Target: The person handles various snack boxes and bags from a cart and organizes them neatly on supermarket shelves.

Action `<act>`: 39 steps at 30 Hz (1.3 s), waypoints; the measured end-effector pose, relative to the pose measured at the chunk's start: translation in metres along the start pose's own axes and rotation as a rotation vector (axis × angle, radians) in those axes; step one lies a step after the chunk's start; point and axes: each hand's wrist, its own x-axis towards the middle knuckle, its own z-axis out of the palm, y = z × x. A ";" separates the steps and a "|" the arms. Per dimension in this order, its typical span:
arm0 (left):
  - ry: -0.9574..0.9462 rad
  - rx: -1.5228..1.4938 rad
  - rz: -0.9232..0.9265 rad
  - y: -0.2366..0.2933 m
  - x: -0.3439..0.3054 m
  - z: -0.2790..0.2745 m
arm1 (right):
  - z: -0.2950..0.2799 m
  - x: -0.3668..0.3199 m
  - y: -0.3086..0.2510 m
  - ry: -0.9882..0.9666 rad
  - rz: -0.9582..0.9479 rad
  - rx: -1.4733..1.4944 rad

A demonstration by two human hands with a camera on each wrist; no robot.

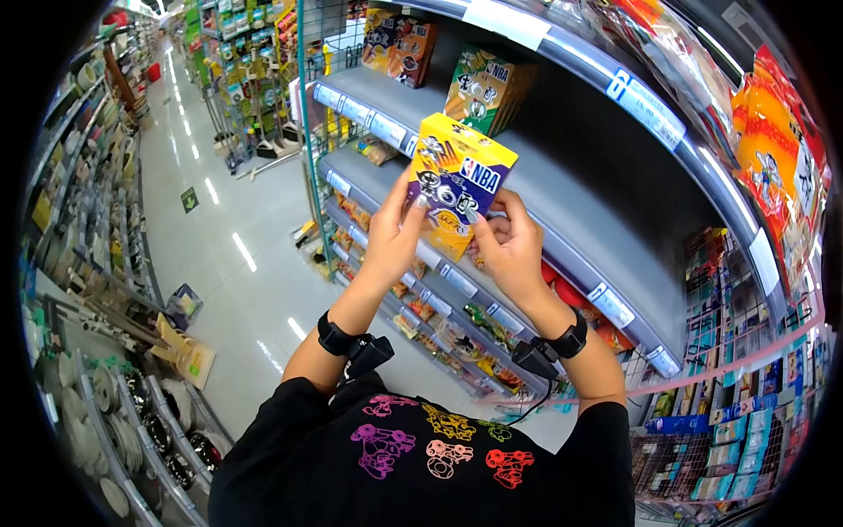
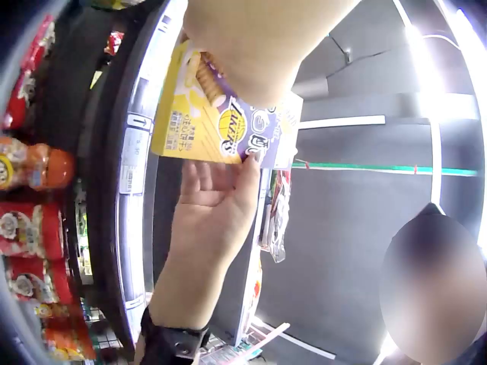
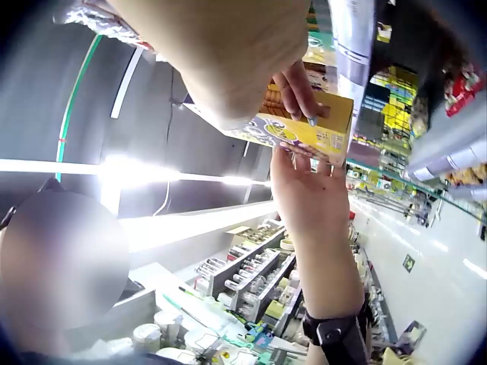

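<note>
A yellow and purple box with NBA lettering is held tilted in front of the shelves. My left hand grips its left side, thumb on the front face. At the lower right edge, my right hand pinches the box with the thumb in front and its fingers curled. In the left wrist view the right hand is under the box, the left forearm hiding part of it. The right wrist view shows the left hand's fingers against the box.
Behind the box, a green and brown NBA box and an orange and purple one stand on a grey shelf. Orange and red bags hang at the upper right. A tiled aisle runs along the left.
</note>
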 end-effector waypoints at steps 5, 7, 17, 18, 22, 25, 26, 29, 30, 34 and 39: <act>0.089 0.206 0.336 -0.009 0.067 -0.011 | 0.003 0.070 -0.030 -0.069 -0.171 -0.275; 0.113 0.283 0.394 -0.005 0.095 -0.021 | 0.011 0.097 -0.032 -0.100 -0.268 -0.334; 0.354 0.726 0.551 -0.063 0.220 -0.107 | 0.105 0.206 0.037 0.020 -0.295 -0.371; 0.341 0.690 0.540 -0.064 0.232 -0.112 | 0.115 0.218 0.043 0.045 -0.284 -0.376; 0.330 0.749 0.510 -0.072 0.283 -0.135 | 0.153 0.267 0.068 0.171 -0.213 -0.387; 0.280 0.804 0.416 -0.077 0.312 -0.151 | 0.173 0.294 0.085 0.197 -0.149 -0.350; 0.265 0.819 0.395 -0.081 0.319 -0.156 | 0.179 0.300 0.092 0.202 -0.145 -0.343; 0.264 0.846 0.350 -0.081 0.330 -0.160 | 0.190 0.316 0.108 0.185 -0.104 -0.352; 0.272 0.879 0.410 -0.084 0.337 -0.163 | 0.192 0.322 0.109 0.173 -0.075 -0.365; 0.232 0.892 0.332 -0.097 0.354 -0.171 | 0.200 0.334 0.116 0.190 -0.009 -0.344; 0.246 0.801 0.331 -0.109 0.359 -0.173 | 0.214 0.323 0.126 0.185 0.011 -0.311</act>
